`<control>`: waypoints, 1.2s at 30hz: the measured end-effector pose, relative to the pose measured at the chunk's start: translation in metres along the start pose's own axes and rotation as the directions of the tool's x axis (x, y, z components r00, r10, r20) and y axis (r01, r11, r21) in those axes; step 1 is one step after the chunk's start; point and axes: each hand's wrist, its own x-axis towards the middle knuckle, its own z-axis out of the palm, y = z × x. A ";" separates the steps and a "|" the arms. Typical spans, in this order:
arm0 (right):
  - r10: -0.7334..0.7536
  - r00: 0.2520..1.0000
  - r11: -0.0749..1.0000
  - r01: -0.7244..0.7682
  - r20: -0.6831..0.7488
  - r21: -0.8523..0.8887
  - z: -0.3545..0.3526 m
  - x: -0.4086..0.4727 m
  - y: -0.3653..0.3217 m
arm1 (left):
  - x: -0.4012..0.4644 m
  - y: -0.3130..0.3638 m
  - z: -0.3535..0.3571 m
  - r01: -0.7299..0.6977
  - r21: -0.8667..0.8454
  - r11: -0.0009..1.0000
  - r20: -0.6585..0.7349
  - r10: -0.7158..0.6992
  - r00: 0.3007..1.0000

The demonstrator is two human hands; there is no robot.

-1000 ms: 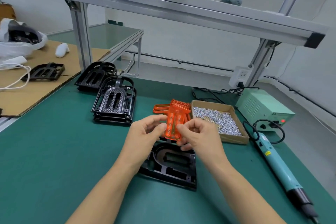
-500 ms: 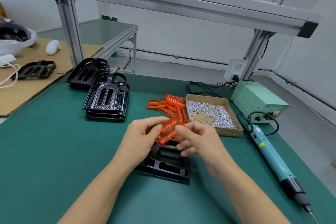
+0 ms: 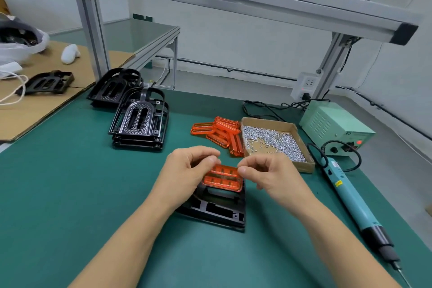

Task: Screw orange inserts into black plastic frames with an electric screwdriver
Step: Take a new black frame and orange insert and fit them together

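Both hands, left [image 3: 187, 168] and right [image 3: 268, 173], pinch the insert's [image 3: 223, 177] 12 o'clock edge; seemingly light, stiff, best gripped by its rim.

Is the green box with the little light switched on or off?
On. A red light glows on the front of the green box, beside its black knob.

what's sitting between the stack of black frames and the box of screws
In the head view, a pile of orange inserts lies between the stacked frames and the screw box.
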 end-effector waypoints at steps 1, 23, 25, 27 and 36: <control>0.023 1.000 1.000 -0.023 0.016 -0.014 -0.001 0.000 0.002 | 0.001 0.000 -0.003 -0.004 0.038 0.999 -0.044 0.006 0.999; 0.114 0.992 0.941 -0.127 -0.058 -0.315 0.019 -0.002 0.019 | 0.003 -0.005 -0.010 0.106 0.612 0.784 -0.030 -0.111 0.993; 0.089 0.994 0.942 -0.106 -0.068 -0.318 0.019 -0.002 0.020 | 0.003 -0.005 -0.008 0.046 0.700 0.713 -0.001 -0.064 0.998; 0.065 0.995 0.943 -0.086 -0.076 -0.322 0.020 -0.002 0.021 | 0.003 -0.006 -0.006 0.011 0.732 0.681 0.005 -0.021 1.000; 0.015 0.994 0.933 -0.052 -0.105 -0.357 0.022 -0.005 0.023 | 0.003 -0.012 -0.005 0.012 0.763 0.646 -0.032 0.019 0.999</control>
